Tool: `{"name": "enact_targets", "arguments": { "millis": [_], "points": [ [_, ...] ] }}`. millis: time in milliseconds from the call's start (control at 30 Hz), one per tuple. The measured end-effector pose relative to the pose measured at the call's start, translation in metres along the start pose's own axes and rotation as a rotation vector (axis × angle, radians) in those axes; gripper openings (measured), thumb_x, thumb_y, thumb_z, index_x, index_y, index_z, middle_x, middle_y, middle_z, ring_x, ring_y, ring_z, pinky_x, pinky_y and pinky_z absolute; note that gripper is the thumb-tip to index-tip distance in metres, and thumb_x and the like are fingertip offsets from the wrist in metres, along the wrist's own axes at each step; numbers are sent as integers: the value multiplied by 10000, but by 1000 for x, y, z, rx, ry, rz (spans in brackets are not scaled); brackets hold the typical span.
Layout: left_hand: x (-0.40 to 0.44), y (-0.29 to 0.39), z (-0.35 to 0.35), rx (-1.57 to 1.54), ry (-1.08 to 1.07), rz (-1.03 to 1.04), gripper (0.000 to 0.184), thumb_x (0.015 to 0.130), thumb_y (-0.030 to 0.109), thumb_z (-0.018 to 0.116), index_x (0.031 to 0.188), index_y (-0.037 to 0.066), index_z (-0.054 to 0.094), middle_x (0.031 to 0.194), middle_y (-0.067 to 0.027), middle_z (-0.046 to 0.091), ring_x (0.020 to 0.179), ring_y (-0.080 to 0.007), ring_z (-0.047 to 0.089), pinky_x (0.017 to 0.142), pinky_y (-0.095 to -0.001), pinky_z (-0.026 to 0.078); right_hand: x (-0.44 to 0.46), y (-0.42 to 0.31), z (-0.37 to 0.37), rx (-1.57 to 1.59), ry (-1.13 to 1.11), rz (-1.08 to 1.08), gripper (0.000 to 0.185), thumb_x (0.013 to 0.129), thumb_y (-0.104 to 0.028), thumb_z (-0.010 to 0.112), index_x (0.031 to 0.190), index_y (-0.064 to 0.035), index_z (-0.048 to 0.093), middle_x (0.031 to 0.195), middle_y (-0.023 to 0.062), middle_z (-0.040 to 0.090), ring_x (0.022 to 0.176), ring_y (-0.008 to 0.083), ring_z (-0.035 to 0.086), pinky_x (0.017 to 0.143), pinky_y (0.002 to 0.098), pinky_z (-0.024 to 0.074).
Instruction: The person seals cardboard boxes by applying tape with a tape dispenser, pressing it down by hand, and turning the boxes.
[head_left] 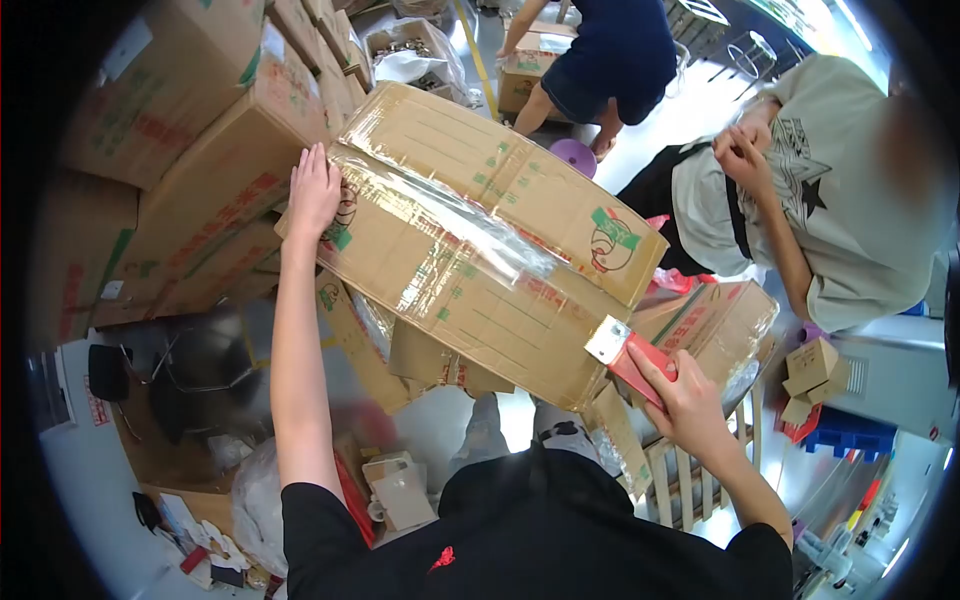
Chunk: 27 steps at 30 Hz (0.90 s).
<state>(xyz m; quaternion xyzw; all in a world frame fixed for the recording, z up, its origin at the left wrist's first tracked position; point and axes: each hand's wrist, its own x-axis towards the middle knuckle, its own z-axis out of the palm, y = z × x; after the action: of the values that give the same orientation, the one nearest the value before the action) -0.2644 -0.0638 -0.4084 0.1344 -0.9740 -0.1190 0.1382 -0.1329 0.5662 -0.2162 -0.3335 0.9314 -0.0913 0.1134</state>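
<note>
A large cardboard carton [400,240] lies tilted in front of me, with shiny clear tape running along its middle seam. My left hand [316,192] rests on the far left end of the carton, its fingers stretched out. In my right hand [690,402] is a red-handled tool with a flat pale metal head [634,360], too unclear to name more closely. The head reaches over the near right corner of the carton; I cannot tell whether it touches. Below the carton, loose cardboard flaps [365,365] show.
Stacked cartons [215,175] rise on the left. Another carton [715,325] stands on a wooden pallet-like frame [690,480] at the right. A co-worker [820,190] stands at the right, hands together; another person [620,60] bends over a box behind. A chair [190,380] is at lower left.
</note>
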Motion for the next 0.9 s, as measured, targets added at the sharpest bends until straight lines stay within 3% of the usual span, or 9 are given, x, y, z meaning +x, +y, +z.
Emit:
{"name": "enact_targets", "arguments": {
  "millis": [33, 100, 133, 267, 533, 733, 900],
  "points": [
    [-4, 8, 12, 55, 22, 25, 713, 1116, 401, 418, 1641, -77, 359, 1731, -280, 334, 1634, -393, 277, 1341, -494, 206, -9, 8, 4, 15, -4, 12, 790, 830, -133, 802, 1578, -254, 578, 947, 120, 505, 859, 300, 601, 654, 415, 530],
    [-15, 40, 23, 61, 19, 2, 753, 1118, 414, 402, 1652, -106, 296, 1754, -291, 257, 1653, -402, 209, 1355, -492, 156, -32, 22, 13, 30, -110, 91, 937, 763, -107, 830, 1634, -254, 518, 1032, 188, 528, 975, 383, 613, 800, 469, 541],
    [-26, 60, 31, 60, 32, -36, 796, 1120, 427, 386, 1663, -135, 233, 1778, -301, 180, 1672, -411, 141, 1369, -491, 107, -40, 30, 15, 45, -99, 92, 985, 736, -73, 844, 1639, -276, 509, 1035, 187, 530, 961, 384, 622, 796, 466, 549],
    [-69, 150, 23, 91, -34, -89, 907, 1108, 505, 397, 1650, -186, 171, 1766, -361, 113, 1674, -441, 89, 1374, -481, 60, -64, 57, 23, 50, -73, 117, 958, 731, -53, 872, 1603, -280, 548, 1004, 142, 498, 921, 337, 590, 749, 437, 520],
    [-136, 282, 27, 12, -104, -62, 931, 1119, 512, 418, 1629, -223, 158, 1745, -401, 112, 1667, -463, 85, 1372, -509, 70, -62, 93, 19, -3, -51, 79, 979, 757, -85, 879, 1632, -326, 512, 999, 132, 506, 886, 327, 602, 750, 425, 529],
    [-147, 297, 42, 85, -14, -8, 909, 1126, 491, 416, 1618, -234, 175, 1727, -423, 142, 1655, -487, 116, 1366, -531, 85, -68, 119, 43, 24, -111, 92, 1008, 731, -85, 863, 1648, -297, 500, 993, 150, 516, 932, 348, 591, 802, 463, 524],
    [-148, 302, 38, 117, -19, 8, 885, 1122, 463, 427, 1613, -236, 194, 1722, -427, 154, 1649, -492, 137, 1364, -538, 96, -73, 128, 52, 10, -201, 127, 974, 777, -128, 865, 1655, -304, 481, 1056, 152, 543, 988, 345, 596, 834, 463, 535]
  ]
}}
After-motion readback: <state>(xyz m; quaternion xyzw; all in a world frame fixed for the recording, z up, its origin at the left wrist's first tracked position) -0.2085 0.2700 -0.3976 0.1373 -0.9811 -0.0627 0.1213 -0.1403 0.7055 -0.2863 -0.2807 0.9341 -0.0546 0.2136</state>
